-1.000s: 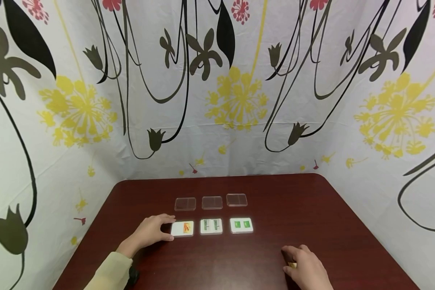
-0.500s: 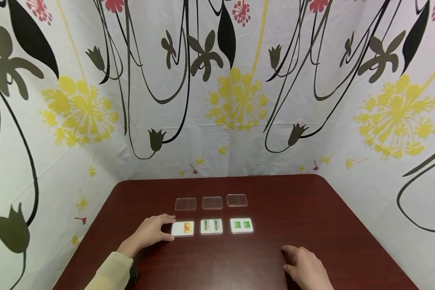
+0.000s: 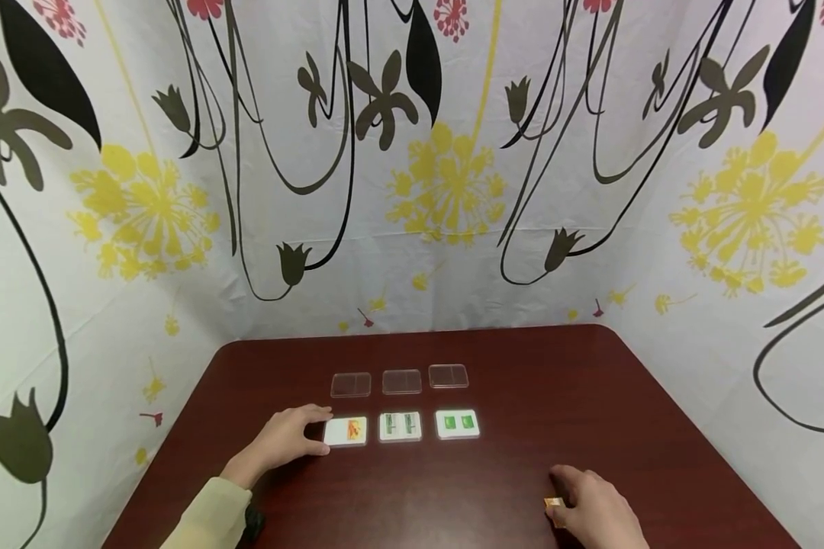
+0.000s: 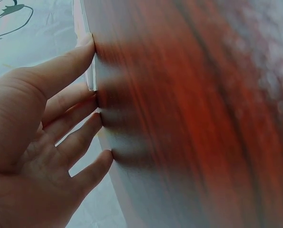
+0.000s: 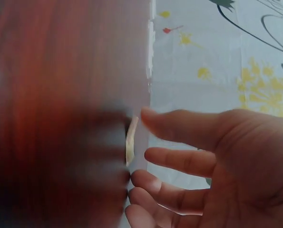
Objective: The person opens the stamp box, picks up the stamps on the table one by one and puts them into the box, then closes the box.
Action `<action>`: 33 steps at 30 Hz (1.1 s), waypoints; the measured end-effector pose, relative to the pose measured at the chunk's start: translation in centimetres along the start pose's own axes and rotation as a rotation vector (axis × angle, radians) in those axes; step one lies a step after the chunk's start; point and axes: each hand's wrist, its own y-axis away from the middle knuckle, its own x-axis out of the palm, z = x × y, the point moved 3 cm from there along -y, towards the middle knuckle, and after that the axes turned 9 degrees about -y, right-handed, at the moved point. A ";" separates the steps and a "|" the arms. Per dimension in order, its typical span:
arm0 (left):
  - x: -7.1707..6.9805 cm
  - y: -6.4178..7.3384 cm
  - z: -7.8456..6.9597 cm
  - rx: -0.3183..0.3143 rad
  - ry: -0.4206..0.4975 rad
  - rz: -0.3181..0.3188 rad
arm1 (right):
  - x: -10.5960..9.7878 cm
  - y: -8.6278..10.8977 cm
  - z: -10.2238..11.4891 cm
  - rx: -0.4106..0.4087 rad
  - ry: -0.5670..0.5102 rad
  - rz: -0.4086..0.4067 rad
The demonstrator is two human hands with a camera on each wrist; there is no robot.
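My left hand [image 3: 284, 438] is at the left end of a flat clear case [image 3: 346, 432] with a white card and an orange picture in its right half. In the left wrist view, thumb and index finger [image 4: 67, 102] grip the edge of this case [image 4: 92, 71], other fingertips on the table. My right hand [image 3: 600, 507] is over the table at the right, thumb and fingers apart. Beside its thumb lies a small orange-and-yellow piece [image 3: 555, 503], partly hidden by the hand. The right wrist view shows the piece [image 5: 131, 142] slightly bent, with a gap to the thumb [image 5: 179, 126].
Two more cases hold white cards: one with green-grey pictures [image 3: 400, 427], one with green squares [image 3: 457, 424]. Behind them lie three clear cases or lids [image 3: 351, 385], [image 3: 401, 381], [image 3: 449, 376]. A flower-print cloth [image 3: 412, 290] surrounds the dark red table [image 3: 412, 496].
My right hand has shifted right and slightly away from the small piece, which now shows more at its thumb after being hidden half a second ago. The left hand stays put.
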 end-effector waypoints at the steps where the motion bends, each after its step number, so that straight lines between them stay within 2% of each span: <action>1: 0.0 0.0 0.0 -0.002 -0.003 0.000 | 0.1 0.0 0.1 -0.008 0.017 -0.009; 4: 0.0 -0.1 0.0 -0.007 -0.008 0.005 | 0.4 0.0 0.4 -0.019 0.042 -0.020; 10: 0.0 0.0 -0.3 -0.010 0.005 0.014 | 0.6 -0.1 0.7 -0.038 0.007 0.002; 17: -0.2 0.1 -0.5 -0.015 0.015 0.018 | 0.9 0.3 1.0 -0.078 -0.021 -0.049; 24: -0.4 0.0 -0.3 -0.017 -0.001 0.006 | 1.0 0.2 1.4 -0.063 -0.055 -0.017; 28: -0.3 0.0 -0.2 -0.011 0.012 0.013 | 0.9 0.4 1.3 -0.067 -0.052 -0.033; 30: -0.3 0.0 -0.2 -0.008 0.022 0.020 | 0.8 0.4 1.1 -0.062 -0.070 -0.039; 33: -0.3 0.1 -0.2 -0.007 0.024 0.027 | 0.6 0.5 0.9 -0.064 -0.151 -0.017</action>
